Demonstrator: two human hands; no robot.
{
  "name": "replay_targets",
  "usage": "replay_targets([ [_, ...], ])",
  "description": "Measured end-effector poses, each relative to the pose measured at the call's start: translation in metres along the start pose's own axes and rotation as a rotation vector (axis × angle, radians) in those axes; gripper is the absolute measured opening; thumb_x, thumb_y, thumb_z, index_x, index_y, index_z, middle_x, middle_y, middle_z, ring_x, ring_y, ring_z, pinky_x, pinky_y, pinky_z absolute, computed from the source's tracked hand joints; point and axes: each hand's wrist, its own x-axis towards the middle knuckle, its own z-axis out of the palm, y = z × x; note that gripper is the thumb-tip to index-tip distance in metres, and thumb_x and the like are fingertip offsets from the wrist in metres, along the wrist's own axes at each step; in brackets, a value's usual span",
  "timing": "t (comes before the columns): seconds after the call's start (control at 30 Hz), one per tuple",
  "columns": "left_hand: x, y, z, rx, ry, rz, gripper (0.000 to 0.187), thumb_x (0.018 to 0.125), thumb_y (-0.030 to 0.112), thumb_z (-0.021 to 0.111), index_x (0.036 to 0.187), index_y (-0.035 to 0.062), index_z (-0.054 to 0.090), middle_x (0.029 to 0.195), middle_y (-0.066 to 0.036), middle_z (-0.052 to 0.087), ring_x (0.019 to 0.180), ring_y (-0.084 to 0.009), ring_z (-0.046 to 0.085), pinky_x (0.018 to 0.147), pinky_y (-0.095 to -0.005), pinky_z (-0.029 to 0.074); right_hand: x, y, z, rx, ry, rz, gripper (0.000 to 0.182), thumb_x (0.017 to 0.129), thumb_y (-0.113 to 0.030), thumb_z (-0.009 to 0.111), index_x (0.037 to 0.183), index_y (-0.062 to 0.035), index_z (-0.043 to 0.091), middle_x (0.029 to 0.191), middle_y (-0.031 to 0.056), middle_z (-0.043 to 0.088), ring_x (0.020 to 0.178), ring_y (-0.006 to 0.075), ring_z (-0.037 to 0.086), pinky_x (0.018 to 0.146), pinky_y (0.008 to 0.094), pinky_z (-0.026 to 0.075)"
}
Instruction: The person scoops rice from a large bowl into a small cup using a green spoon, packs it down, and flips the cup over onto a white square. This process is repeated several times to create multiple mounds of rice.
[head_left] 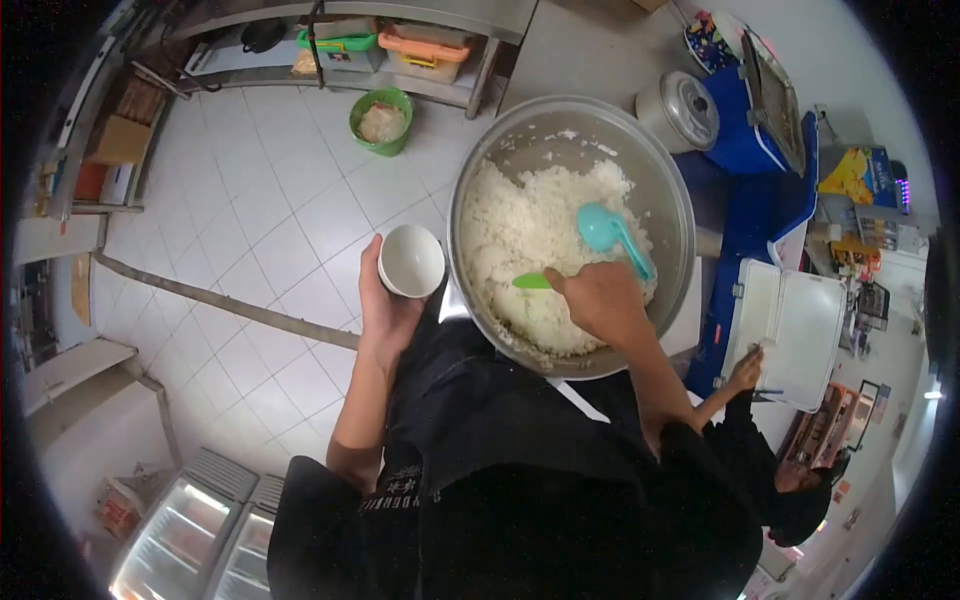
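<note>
The left hand (385, 318) cups a small white bowl (412, 260), mouth up, just left of the large metal pot (668, 185). The right hand (605, 300) reaches over the pot's near side, its fingers wrapped round a green utensil (532, 282) whose exposed end lies against the rice (510, 210) inside the pot. Also in the pot, on the rice beyond the right hand, rests a teal scoop (598, 228). To the pot's right, another person's hand (745, 372) is at an open white box (812, 325); its grip is too small to tell. Beyond the pot, a green bucket (378, 147) stands leftward and a lidded container (662, 115) rightward. Farthest leftward from the pot, a shelf (440, 92) holds lidded bins (428, 62).
</note>
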Motion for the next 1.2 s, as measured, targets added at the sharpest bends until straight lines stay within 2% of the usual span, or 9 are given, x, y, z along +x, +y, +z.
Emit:
replay_targets([
  [0.13, -0.006, 0.000, 0.004, -0.010, 0.018, -0.020, 0.050, 0.097, 0.051, 0.039, 0.115, 0.0077, 0.057, 0.113, -0.011, 0.063, 0.108, -0.0249, 0.060, 0.091, -0.0409, 0.048, 0.020, -0.005, 0.091, 0.006, 0.029, -0.156, 0.020, 0.087, -0.015, 0.056, 0.100, -0.0099, 0.070, 0.078, 0.0161, 0.066, 0.076, 0.0324, 0.068, 0.065, 0.0468, 0.052],
  [0.17, -0.005, 0.000, 0.005, -0.023, 0.013, -0.003, 0.050, 0.097, 0.051, 0.039, 0.115, 0.0076, 0.056, 0.113, -0.012, 0.063, 0.108, -0.0251, 0.060, 0.092, -0.0413, 0.048, 0.018, 0.011, 0.088, -0.017, 0.164, -0.267, 0.032, 0.090, -0.015, 0.051, 0.115, -0.0203, 0.070, 0.067, 0.0124, 0.062, 0.063, 0.0300, 0.064, 0.057, 0.0441, 0.048],
  [0.3, -0.001, 0.001, 0.000, -0.027, 0.037, 0.028, 0.051, 0.097, 0.051, 0.039, 0.115, 0.0071, 0.056, 0.113, -0.013, 0.063, 0.108, -0.0256, 0.060, 0.092, -0.0418, 0.048, 0.016, 0.027, 0.028, -0.071, 0.107, -0.078, 0.038, 0.086, -0.011, 0.053, 0.119, -0.0243, 0.069, 0.063, 0.0113, 0.061, 0.060, 0.0278, 0.064, 0.055, 0.0431, 0.048],
  [0.67, -0.012, 0.007, -0.009, -0.079, 0.115, 0.019, 0.053, 0.096, 0.053, 0.040, 0.117, 0.0067, 0.056, 0.109, -0.014, 0.064, 0.102, -0.0273, 0.062, 0.082, -0.0394, 0.051, 0.060, 0.027, 0.073, 0.146, -0.152, -0.109, 0.044, 0.084, -0.010, 0.051, 0.126, -0.0167, 0.063, 0.077, 0.0192, 0.064, 0.075, 0.0323, 0.065, 0.067, 0.0459, 0.051],
  [0.77, -0.013, 0.013, -0.006, -0.050, 0.148, 0.052, 0.053, 0.096, 0.052, 0.039, 0.116, 0.0058, 0.056, 0.108, -0.015, 0.064, 0.100, -0.0289, 0.063, 0.081, -0.0406, 0.051, 0.060, 0.030, 0.082, 0.257, -0.194, -0.107, 0.036, 0.082, -0.006, 0.053, 0.115, -0.0105, 0.067, 0.084, 0.0208, 0.066, 0.079, 0.0375, 0.066, 0.071, 0.0466, 0.052],
  [0.97, -0.011, 0.029, 0.008, -0.135, 0.087, 0.120, 0.052, 0.097, 0.050, 0.040, 0.117, 0.0054, 0.056, 0.108, -0.016, 0.064, 0.099, -0.0298, 0.062, 0.081, -0.0397, 0.050, 0.071, 0.068, 0.123, 0.645, -0.376, -0.322, 0.037, 0.080, -0.001, 0.058, 0.116, -0.0008, 0.067, 0.086, 0.0215, 0.069, 0.074, 0.0259, 0.064, 0.071, 0.0369, 0.050],
  [1.03, -0.013, 0.035, 0.021, -0.116, 0.043, 0.114, 0.051, 0.097, 0.050, 0.040, 0.117, 0.0055, 0.056, 0.109, -0.016, 0.063, 0.100, -0.0296, 0.062, 0.082, -0.0389, 0.049, 0.074, 0.075, 0.138, 0.886, -0.436, -0.341, 0.025, 0.079, -0.008, 0.062, 0.101, 0.0019, 0.070, 0.079, 0.0132, 0.070, 0.064, 0.0169, 0.057, 0.062, 0.0349, 0.047],
  [1.17, -0.008, 0.034, 0.037, -0.090, -0.021, 0.117, 0.052, 0.097, 0.051, 0.042, 0.119, 0.0066, 0.056, 0.114, -0.012, 0.062, 0.106, -0.0279, 0.059, 0.086, -0.0375, 0.047, 0.084, 0.093, 0.155, 0.967, -0.579, -0.356, 0.029, 0.080, -0.012, 0.066, 0.106, 0.0000, 0.071, 0.069, 0.0020, 0.063, 0.058, 0.0114, 0.049, 0.055, 0.0316, 0.042],
  [1.2, -0.007, 0.033, 0.043, -0.093, -0.027, 0.117, 0.052, 0.097, 0.051, 0.042, 0.119, 0.0066, 0.056, 0.114, -0.012, 0.062, 0.106, -0.0279, 0.059, 0.086, -0.0375, 0.047, 0.081, 0.090, 0.130, 0.933, -0.745, -0.206, 0.029, 0.084, -0.011, 0.065, 0.111, -0.0011, 0.070, 0.075, 0.0011, 0.065, 0.061, 0.0077, 0.050, 0.054, 0.0275, 0.042],
])
